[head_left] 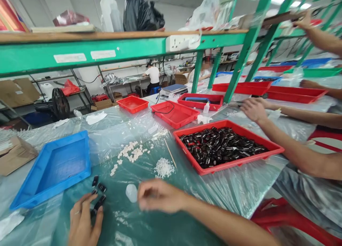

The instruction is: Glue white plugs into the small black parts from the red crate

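Note:
My left hand (86, 217), wearing a ring, rests low on the green work surface. Its thumb and index finger close around a small black, shiny part (93, 212). Several more black parts (101, 187) lie just beyond the fingertips. To the right, my right hand (160, 196) is curled, thumb toward the index finger, and slightly blurred; what it pinches, if anything, does not show. A small translucent plastic container (131, 193) is right by its fingertips; I cannot tell whether they touch. Ahead lie a pile of tiny white pieces (164, 168) and scattered cream-coloured flat pieces (131, 151).
A blue tray (87, 157) stands left; a red tray (201, 171) full of black parts stands right. A thin wooden stick (170, 153) lies between. Smaller red trays (175, 114) sit farther back under a green shelf frame (133, 48). A co-worker's arms (291, 135) reach in from the right.

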The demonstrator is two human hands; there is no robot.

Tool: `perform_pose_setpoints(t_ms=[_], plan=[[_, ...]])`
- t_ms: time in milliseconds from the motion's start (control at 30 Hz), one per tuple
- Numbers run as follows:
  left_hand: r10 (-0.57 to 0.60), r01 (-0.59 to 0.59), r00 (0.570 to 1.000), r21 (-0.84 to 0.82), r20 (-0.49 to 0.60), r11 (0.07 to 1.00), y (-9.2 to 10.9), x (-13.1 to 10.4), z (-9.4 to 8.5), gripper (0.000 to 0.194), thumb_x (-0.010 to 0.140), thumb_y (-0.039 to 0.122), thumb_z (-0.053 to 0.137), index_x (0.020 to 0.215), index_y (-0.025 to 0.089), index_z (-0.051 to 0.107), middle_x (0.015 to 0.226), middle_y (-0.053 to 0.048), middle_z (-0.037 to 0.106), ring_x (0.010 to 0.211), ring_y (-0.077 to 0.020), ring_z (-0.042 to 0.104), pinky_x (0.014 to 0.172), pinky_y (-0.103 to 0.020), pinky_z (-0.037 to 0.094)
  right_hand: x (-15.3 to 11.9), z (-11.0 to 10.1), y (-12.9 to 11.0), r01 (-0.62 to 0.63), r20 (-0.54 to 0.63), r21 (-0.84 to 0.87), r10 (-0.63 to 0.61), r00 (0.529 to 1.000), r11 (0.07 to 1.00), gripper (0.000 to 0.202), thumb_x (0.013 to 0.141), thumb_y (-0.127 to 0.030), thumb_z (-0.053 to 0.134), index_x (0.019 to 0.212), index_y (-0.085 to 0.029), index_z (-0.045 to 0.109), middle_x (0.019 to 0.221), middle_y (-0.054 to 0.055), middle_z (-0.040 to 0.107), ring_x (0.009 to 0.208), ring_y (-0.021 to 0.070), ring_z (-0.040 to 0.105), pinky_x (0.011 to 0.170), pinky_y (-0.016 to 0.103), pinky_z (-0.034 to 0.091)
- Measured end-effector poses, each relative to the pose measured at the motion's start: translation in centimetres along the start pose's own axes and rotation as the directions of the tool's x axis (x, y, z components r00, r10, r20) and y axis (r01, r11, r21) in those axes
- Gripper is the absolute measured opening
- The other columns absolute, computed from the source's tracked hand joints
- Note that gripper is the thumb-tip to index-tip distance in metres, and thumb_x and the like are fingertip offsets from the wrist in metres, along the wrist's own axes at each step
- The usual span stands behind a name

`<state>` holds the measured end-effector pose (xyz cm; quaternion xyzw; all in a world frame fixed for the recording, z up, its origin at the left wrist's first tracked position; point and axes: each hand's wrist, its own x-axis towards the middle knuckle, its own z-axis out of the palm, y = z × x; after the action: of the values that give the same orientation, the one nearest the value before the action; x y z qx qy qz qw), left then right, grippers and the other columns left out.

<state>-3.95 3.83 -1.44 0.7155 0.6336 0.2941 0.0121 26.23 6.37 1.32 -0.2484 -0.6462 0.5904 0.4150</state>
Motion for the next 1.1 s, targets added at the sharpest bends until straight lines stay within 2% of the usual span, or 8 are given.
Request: perform_pose_setpoints(t_ms=[100,233,367,533,700,800,967,1100], plan=[[-0.03,0.033,0.998,-0.056,0.059,0.998,1.3,-1.0,0.5,0.028,0.1,0.042,0.05,0.118,0.027,0.065,0.136,-0.011,0.063,0.135,-0.0354,0.059,0.113,-0.055,0.054,0.3,-5.1,-1.5,0.033,-0.297,-0.089,-0.058,0.953,0.996,0.04,0.091,-0.061,0.069,0.08,-0.023,0.062,0.076,-0.002,0.064,0.069,0.0133,0.059,0.071,0.029,0.052],[0.017,0.011,0.985,-0.163,0.17,0.987,3.3,-1.8,0.1,0.034,0.106,0.04,0.041,0.098,0.025,0.07,0.116,-0.009,0.071,0.117,-0.0296,0.067,0.103,-0.046,0.056,1.2,-10.3,0.4,-0.036,-0.555,-0.295,-0.141,0.82,0.955,0.035,0.101,-0.055,0.051,0.086,-0.024,0.056,0.077,-0.001,0.059,0.071,0.0142,0.054,0.072,0.029,0.048],[0.101,-0.025,0.96,-0.278,0.261,0.96,5.1,-2.3,-0.4,0.039,0.108,0.035,0.037,0.085,0.025,0.067,0.095,-0.005,0.072,0.094,-0.0261,0.068,0.095,-0.044,0.054,1.7,-11.4,2.4,-0.188,-0.555,-0.529,-0.169,0.815,0.827,0.025,0.099,-0.045,0.054,0.09,-0.022,0.059,0.084,0.003,0.066,0.076,0.0184,0.061,0.074,0.032,0.052],[0.114,-0.001,0.937,-0.324,0.33,0.946,5.4,-2.9,0.1,0.038,0.109,0.04,0.036,0.093,0.028,0.069,0.099,-0.005,0.075,0.095,-0.0277,0.071,0.094,-0.044,0.058,1.1,-12.0,1.4,-0.417,-0.563,-0.751,-0.168,0.809,0.512,0.02,0.099,-0.027,0.052,0.109,-0.022,0.069,0.123,0.011,0.069,0.118,0.0274,0.064,0.106,0.04,0.05],[0.163,-0.069,0.92,-0.263,0.357,0.962,4.7,-2.8,0.6,0.027,0.106,0.038,0.045,0.096,0.03,0.069,0.101,-0.004,0.076,0.097,-0.0273,0.074,0.093,-0.042,0.061,-1.8,-17.0,-1.3,-0.762,-0.786,-0.617,-0.101,0.61,0.197,0.033,0.105,-0.022,0.042,0.126,-0.014,0.066,0.139,0.022,0.06,0.131,0.0363,0.059,0.109,0.055,0.049],[0.172,-0.084,0.916,-0.245,0.362,0.966,4.8,-2.8,0.7,0.026,0.106,0.036,0.046,0.094,0.029,0.068,0.1,-0.003,0.076,0.095,-0.0261,0.074,0.093,-0.041,0.061,-3.1,-19.7,-1.0,-0.859,-0.857,-0.509,0.058,0.512,0.06,0.025,0.105,-0.03,0.058,0.122,-0.015,0.068,0.127,0.014,0.068,0.116,0.0288,0.068,0.101,0.052,0.057],[0.205,-0.121,0.918,-0.252,0.338,0.96,5.3,-3.0,0.3,0.024,0.106,0.031,0.045,0.095,0.028,0.066,0.097,-0.004,0.073,0.092,-0.0264,0.072,0.087,-0.042,0.06,-3.3,-21.0,1.1,-0.872,-0.854,-0.488,0.234,0.465,-0.048,0.032,0.101,-0.04,0.069,0.123,-0.017,0.068,0.122,0.008,0.071,0.106,0.0229,0.071,0.094,0.045,0.062],[0.235,-0.151,0.907,-0.252,0.349,0.956,6.1,-2.9,-0.6,0.026,0.108,0.024,0.039,0.096,0.025,0.062,0.094,-0.006,0.069,0.093,-0.0255,0.069,0.088,-0.043,0.058,-3.2,-21.3,2.3,-0.866,-0.855,-0.498,0.2,0.479,-0.056,0.026,0.108,-0.037,0.056,0.114,-0.017,0.071,0.115,0.008,0.073,0.104,0.0192,0.072,0.093,0.04,0.061]])
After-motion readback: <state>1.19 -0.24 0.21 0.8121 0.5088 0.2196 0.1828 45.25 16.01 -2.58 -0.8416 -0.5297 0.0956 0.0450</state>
